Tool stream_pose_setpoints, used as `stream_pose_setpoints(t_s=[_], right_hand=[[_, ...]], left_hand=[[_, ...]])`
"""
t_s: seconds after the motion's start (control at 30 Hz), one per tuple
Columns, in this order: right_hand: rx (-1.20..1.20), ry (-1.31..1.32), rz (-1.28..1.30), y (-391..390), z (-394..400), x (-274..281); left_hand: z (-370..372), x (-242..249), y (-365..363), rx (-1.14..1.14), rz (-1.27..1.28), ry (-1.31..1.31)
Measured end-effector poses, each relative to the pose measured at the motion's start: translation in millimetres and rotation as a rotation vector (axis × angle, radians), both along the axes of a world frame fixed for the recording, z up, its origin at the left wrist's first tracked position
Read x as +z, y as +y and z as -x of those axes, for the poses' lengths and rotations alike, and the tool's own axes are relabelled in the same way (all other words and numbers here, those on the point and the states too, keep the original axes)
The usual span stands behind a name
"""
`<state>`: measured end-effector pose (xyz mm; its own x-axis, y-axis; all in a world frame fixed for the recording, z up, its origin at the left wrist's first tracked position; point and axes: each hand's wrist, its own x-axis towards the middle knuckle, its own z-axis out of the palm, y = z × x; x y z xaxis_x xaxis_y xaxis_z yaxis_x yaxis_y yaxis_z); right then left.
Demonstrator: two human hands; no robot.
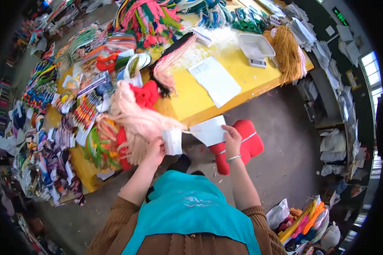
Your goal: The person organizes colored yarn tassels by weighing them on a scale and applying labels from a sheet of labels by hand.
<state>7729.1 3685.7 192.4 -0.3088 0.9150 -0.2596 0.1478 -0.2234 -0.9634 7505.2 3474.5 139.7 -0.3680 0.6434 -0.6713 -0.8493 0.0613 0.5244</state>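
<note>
My left hand (pixel 156 151) is closed on a small white folded paper (pixel 172 142), next to a bundle of pale pink yarn (pixel 136 117) at the table corner. In my right hand (pixel 232 138) is the edge of a larger white sheet (pixel 209 130), pinched between thumb and fingers. The two papers are close together in front of the teal apron. Another white sheet (pixel 215 80) lies flat on the yellow table (pixel 187 104). Red yarn (pixel 147 94) sits behind the pink bundle.
A red cushioned stool (pixel 251 138) stands beyond my right hand. Many yarn bundles cover the table's left side. A clear plastic tray (pixel 256 46) and tan yarn (pixel 286 53) are at the back right. Colourful yarn (pixel 304 221) lies at the lower right.
</note>
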Motion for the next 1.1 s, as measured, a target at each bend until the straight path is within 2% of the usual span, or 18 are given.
stream_pose_setpoints(t_s=[0.13,0.2,0.23,0.37,0.47,0.5,0.53,0.57,0.63,0.7,0.8,0.83,0.9,0.93,0.97,1.0,1.07,1.1], right_hand=[[0.050,-0.052,-0.010,53.6,54.7,-24.3],[0.046,-0.104,0.067,71.0,80.3,-32.4],[0.046,-0.047,0.041,80.4,90.0,-52.3],[0.065,0.000,0.212,105.6,124.8,-70.9],[0.185,-0.065,0.241,127.6,137.4,-91.0],[0.252,-0.128,0.237,135.1,139.2,-93.6],[0.372,-0.247,0.112,148.0,135.0,-115.5],[0.374,-0.249,0.114,158.9,133.3,-113.4],[0.458,-0.483,-0.130,187.9,128.5,-103.3],[0.384,-0.501,-0.319,244.1,109.8,-130.7],[0.176,-0.621,-0.530,366.1,66.3,-172.0],[0.116,-0.707,-0.538,400.3,56.1,-162.0],[0.023,-0.842,-0.634,473.9,52.1,-132.3],[0.009,-0.905,-0.713,506.0,45.6,-128.0],[0.025,-0.972,-0.814,541.1,35.9,-138.0],[-0.009,-0.900,-0.976,572.5,27.4,-155.4],[0.087,-0.816,-0.686,608.1,30.4,-151.5],[0.064,-0.791,-1.004,623.8,22.5,-173.2]], left_hand=[[23.7,-20.1,50.1,0.008,-0.018,-0.057],[28.7,-10.3,70.0,0.055,0.021,-0.069],[31.9,-4.3,81.1,0.103,0.056,-0.071],[46.9,3.8,113.9,0.165,0.008,-0.018],[60.2,-28.8,125.6,0.212,0.058,0.001],[66.2,-60.8,126.1,0.246,0.035,0.002],[69.3,-65.6,131.6,0.251,0.037,-0.002],[72.2,-69.3,139.0,0.271,0.066,0.015],[82.5,-92.3,144.8,0.292,0.094,0.031],[87.9,-141.3,141.1,0.120,0.345,0.310],[60.4,-80.4,173.1,-0.002,0.669,1.138],[53.2,-37.3,190.2,-0.057,0.744,1.078],[35.9,-64.8,192.9,-0.085,0.883,1.501],[27.4,-93.9,187.8,-0.104,0.995,1.614],[22.4,-96.1,197.8,-0.106,1.011,1.592],[19.7,-89.1,205.5,-0.087,1.005,1.580],[17.8,-90.3,207.3,-0.023,0.975,1.581],[17.3,-91.5,206.4,-0.011,1.019,1.567]])
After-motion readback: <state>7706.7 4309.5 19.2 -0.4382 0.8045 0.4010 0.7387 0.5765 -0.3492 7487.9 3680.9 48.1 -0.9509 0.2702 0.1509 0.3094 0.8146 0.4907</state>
